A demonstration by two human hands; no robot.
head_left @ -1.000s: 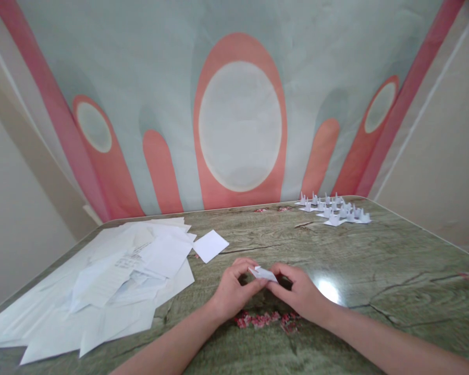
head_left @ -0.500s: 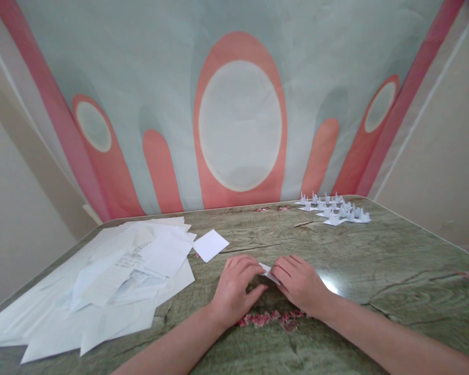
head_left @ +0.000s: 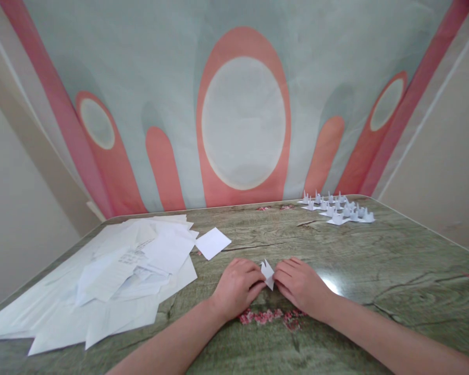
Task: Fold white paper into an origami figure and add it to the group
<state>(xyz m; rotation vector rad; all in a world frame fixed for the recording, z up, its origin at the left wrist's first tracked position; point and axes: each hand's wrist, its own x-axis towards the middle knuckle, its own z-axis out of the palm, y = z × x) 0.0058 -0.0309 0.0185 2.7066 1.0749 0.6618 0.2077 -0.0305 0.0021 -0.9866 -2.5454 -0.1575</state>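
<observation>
Between my two hands is a small piece of folded white paper (head_left: pixel 268 274), with two narrow points at its top. My left hand (head_left: pixel 237 286) pinches its left edge, the thumb below and the fingers curled above. On the other side, my right hand (head_left: pixel 303 285) grips the right edge with closed fingers; its thumb is mostly hidden. The paper is held just over the table, tilted. A white paper square (head_left: pixel 213 243) lies flat beyond my left hand.
A loose heap of white paper sheets (head_left: pixel 113 291) covers the left of the wood-patterned table (head_left: pixel 375 265). Several small folded paper cranes (head_left: pixel 338 217) stand in rows at the far right. Behind the table's back edge hangs a printed backdrop (head_left: pixel 172 78).
The folded paper has turned more upright, and its two points now show. My left thumb has closed in on the paper. The whole view has shifted slightly.
</observation>
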